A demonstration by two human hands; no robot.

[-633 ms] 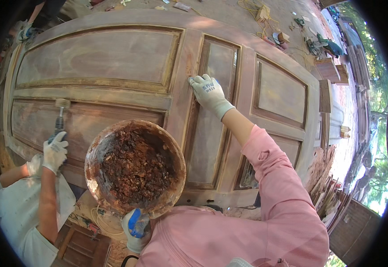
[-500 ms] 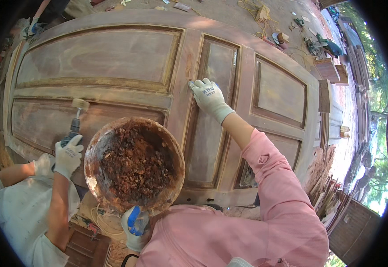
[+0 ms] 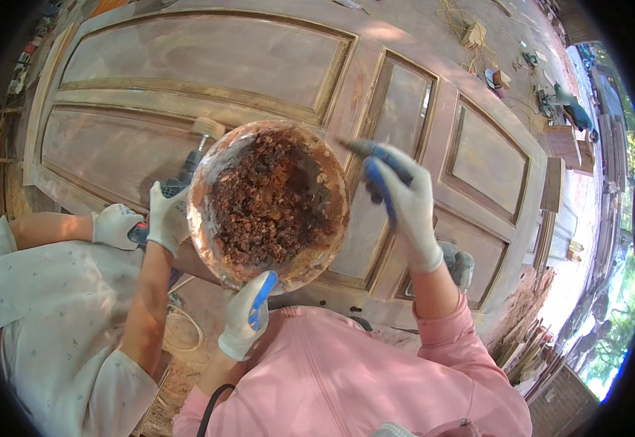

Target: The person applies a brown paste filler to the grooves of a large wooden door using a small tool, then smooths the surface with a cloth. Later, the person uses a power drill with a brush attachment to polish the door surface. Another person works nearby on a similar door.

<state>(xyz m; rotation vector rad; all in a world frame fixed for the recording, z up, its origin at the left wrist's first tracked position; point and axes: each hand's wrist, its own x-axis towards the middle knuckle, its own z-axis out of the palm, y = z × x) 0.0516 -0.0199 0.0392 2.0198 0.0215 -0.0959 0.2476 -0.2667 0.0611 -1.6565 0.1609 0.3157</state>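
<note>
My left hand (image 3: pixel 248 317), in a white glove with blue rubber coating, grips the near rim of a round bowl (image 3: pixel 341 251). Crumbly reddish-brown paste (image 3: pixel 263 197), dark in places, fills much of the bowl. On the right, my gloved right hand (image 3: pixel 405 193) is closed around a small scraper (image 3: pixel 354 147), blurred by motion. Its narrow brownish tip points left toward the bowl's rim, a short way off. Both hands are above a large panelled wooden door (image 3: pixel 346 95) that lies flat, its surface dusty and its panel grooves darker.
At my left a co-worker's gloved hands (image 3: pixel 168 215) hold a power tool (image 3: pixel 186 171) with a round brush-like head over the door. Wooden blocks (image 3: pixel 475 34) and a yellow cord lie on the ground beyond. Stacked timber (image 3: pixel 525 339) is at the right.
My right hand has lifted off the door and come nearer the bowl, showing the scraper. The bowl has moved up and right in view. The co-worker's tool has also shifted right in view.
</note>
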